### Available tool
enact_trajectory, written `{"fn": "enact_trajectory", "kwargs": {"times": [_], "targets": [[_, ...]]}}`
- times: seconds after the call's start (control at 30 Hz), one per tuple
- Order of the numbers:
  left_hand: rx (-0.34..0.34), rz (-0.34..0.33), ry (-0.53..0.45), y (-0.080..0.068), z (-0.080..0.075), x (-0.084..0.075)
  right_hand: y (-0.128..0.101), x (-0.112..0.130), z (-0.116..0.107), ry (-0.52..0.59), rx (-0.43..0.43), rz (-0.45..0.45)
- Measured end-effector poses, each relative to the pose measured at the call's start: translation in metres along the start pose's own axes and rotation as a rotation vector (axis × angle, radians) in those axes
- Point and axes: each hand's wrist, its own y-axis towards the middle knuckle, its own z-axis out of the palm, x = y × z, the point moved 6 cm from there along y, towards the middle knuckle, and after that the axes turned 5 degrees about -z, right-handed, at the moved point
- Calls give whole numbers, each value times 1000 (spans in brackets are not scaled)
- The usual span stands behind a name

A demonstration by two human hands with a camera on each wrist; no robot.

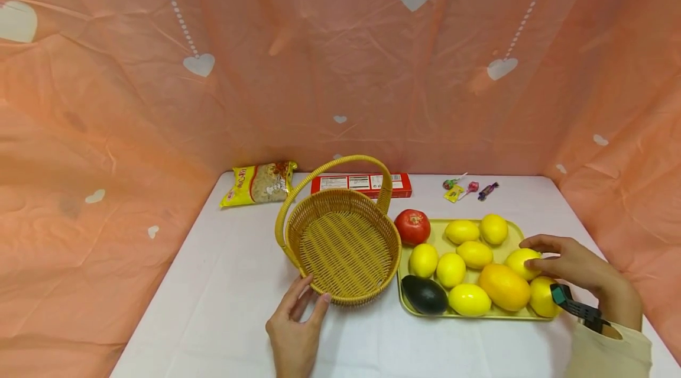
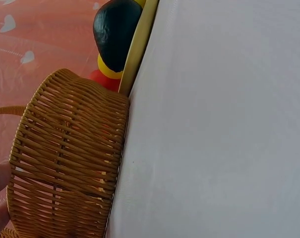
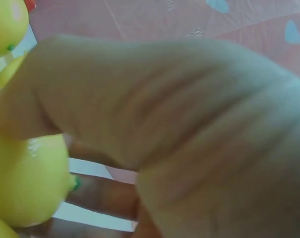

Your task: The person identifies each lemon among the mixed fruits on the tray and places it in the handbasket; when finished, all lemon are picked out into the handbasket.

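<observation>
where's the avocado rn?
Head view: the avocado lies in the near-left corner of the yellow tray, right of the wicker basket, with a lemon beside it.

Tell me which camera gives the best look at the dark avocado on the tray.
The head view: the avocado lies whole at the tray's near left corner. The left wrist view shows only its dark end over the tray rim. The right wrist view shows none of it.

White table (image 1: 213, 283), basket (image 1: 344, 248), tray (image 1: 511, 226), snacks (image 1: 259, 183)
</observation>
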Motion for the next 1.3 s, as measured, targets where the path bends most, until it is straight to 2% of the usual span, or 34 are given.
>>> {"fn": "enact_trajectory", "kwargs": {"times": [0.13, 0.23, 0.4, 0.53, 0.63, 0.7, 0.93, 1.07, 1.3], "targets": [[8, -2, -24, 0, 0, 0, -3, 3, -6, -23, -99, -52], [15, -1, -41, 0, 0, 1, -6, 10, -13, -21, -200, -126], [21, -8, -60, 0, 0, 1, -12, 36, -17, 99, -310, -316], [20, -1, -54, 0, 0, 1, -14, 64, -13, 333, -302, -487], [15, 15, -51, 0, 0, 0, -10, 86, -8, 486, -252, -609], [12, 25, -50, 0, -1, -1, -4, 100, -1, 506, -217, -660], [2, 30, -46, 0, -1, -1, 23, 140, 36, 470, -135, -659], [-5, 32, -36, 0, -1, -2, 38, 158, 67, 475, -55, -653], [-4, 38, -29, 0, -1, -2, 61, 180, 124, 445, -2, -581]]}}
